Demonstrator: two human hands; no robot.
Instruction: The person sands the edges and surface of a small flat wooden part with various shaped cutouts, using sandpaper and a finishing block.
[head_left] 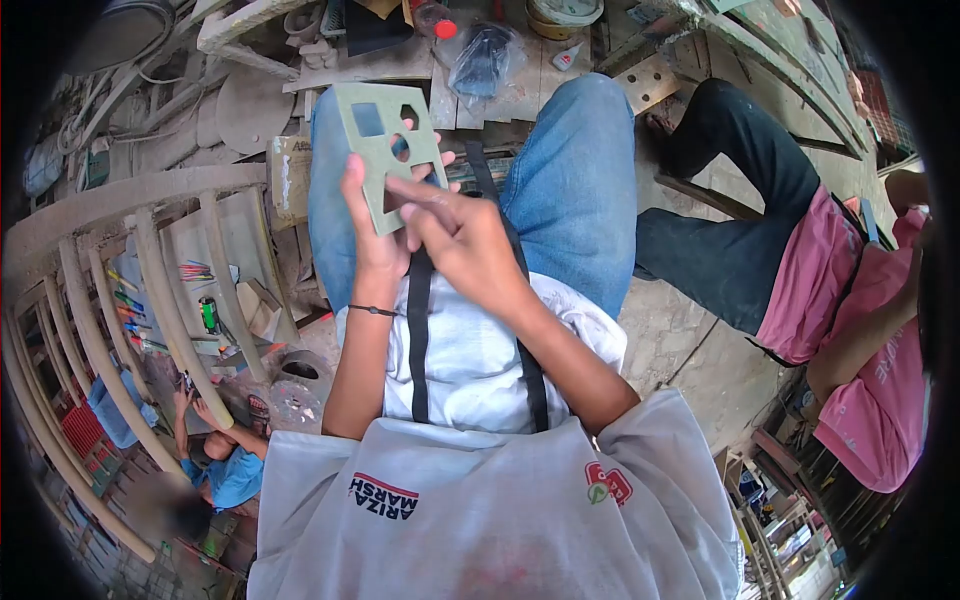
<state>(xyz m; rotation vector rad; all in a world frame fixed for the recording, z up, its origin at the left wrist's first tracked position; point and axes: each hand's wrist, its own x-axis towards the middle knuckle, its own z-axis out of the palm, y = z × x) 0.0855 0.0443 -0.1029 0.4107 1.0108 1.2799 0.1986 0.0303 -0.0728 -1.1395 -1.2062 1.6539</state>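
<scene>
A flat, pale green board (374, 152) with several cut-out shapes, among them a square, a circle and a hexagon, is held tilted above the lap. My left hand (377, 238) grips it from beneath, thumb along the left edge and fingertips showing past the right edge. Over the board's lower end is my right hand (462, 240), its index finger reaching to a lower cut-out and the other fingers curled in. Whether a small thing is pinched in those right fingers is hidden.
A wooden bench (545, 90) ahead carries a clear plastic bag (484, 62) and a small white bottle (566, 57). Wooden railings (160, 290) stand at left, with a person in blue (235, 475) beyond. Another person in a pink shirt (815, 270) sits close at right.
</scene>
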